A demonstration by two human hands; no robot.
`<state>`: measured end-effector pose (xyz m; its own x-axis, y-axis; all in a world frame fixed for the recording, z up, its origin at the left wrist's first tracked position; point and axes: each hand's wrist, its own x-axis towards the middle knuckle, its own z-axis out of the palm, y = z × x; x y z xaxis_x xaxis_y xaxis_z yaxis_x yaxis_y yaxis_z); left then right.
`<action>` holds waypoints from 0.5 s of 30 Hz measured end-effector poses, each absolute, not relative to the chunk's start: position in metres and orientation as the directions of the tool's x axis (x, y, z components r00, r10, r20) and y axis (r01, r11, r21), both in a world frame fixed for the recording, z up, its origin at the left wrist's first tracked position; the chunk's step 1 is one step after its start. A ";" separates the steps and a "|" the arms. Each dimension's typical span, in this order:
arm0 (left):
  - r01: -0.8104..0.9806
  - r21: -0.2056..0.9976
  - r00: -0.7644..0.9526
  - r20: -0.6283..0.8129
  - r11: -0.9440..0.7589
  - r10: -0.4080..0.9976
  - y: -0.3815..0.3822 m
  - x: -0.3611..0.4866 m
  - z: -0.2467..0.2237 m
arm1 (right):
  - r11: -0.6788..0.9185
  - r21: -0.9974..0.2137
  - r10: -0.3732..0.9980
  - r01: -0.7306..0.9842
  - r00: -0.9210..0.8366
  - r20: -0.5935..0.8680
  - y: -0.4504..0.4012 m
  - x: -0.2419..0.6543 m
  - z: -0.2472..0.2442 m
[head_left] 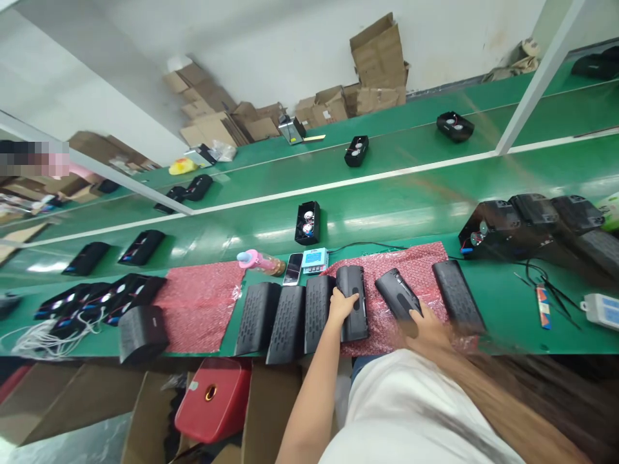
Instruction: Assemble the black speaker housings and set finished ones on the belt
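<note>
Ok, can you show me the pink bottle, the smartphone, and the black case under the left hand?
Pink bottle (pixel 262 261): head view, middle of its body.
Smartphone (pixel 293 269): head view, on its screen.
Black case (pixel 358 318): head view, on its upward face.

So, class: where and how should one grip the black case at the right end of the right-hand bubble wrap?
Probably grip the black case by its long sides at mid-length, coming from above: it is long and narrow, red bubble wrap showing on its left, green tabletop on its right.

Two hands (pixel 343 305) (pixel 430 325), six black casings (pixel 258 316) (pixel 286 325) (pixel 318 316) (pixel 356 322) (pixel 395 290) (pixel 457 293) nearest them, one phone (pixel 293 269), one bottle (pixel 264 262)
</note>
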<state>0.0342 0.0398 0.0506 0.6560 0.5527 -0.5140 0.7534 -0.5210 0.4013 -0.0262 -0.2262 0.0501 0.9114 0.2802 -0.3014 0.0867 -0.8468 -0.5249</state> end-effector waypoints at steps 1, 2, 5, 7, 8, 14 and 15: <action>0.755 0.404 0.654 -0.523 -0.517 0.547 0.041 0.035 0.050 | -0.861 -0.498 0.293 0.109 0.905 -0.308 -0.226 -0.026 0.052; 0.757 0.406 0.651 -0.532 -0.512 0.541 0.042 0.036 0.049 | -0.875 -0.465 0.305 0.133 0.898 -0.317 -0.225 -0.026 0.053; 0.766 0.409 0.640 -0.555 -0.496 0.531 0.044 0.039 0.049 | -0.911 -0.370 0.320 0.182 0.878 -0.355 -0.221 -0.027 0.059; 0.773 0.412 0.632 -0.568 -0.482 0.527 0.045 0.041 0.050 | -0.923 -0.333 0.315 0.191 0.871 -0.376 -0.221 -0.026 0.062; 0.776 0.415 0.628 -0.575 -0.475 0.524 0.046 0.042 0.049 | -0.927 -0.318 0.318 0.199 0.867 -0.383 -0.221 -0.026 0.062; 0.789 0.458 0.614 -0.601 -0.410 0.511 0.054 0.047 0.047 | -0.929 -0.306 0.323 0.210 0.862 -0.391 -0.225 -0.024 0.063; 0.788 0.472 0.615 -0.604 -0.395 0.507 0.056 0.047 0.047 | -0.927 -0.313 0.322 0.205 0.863 -0.390 -0.225 -0.024 0.064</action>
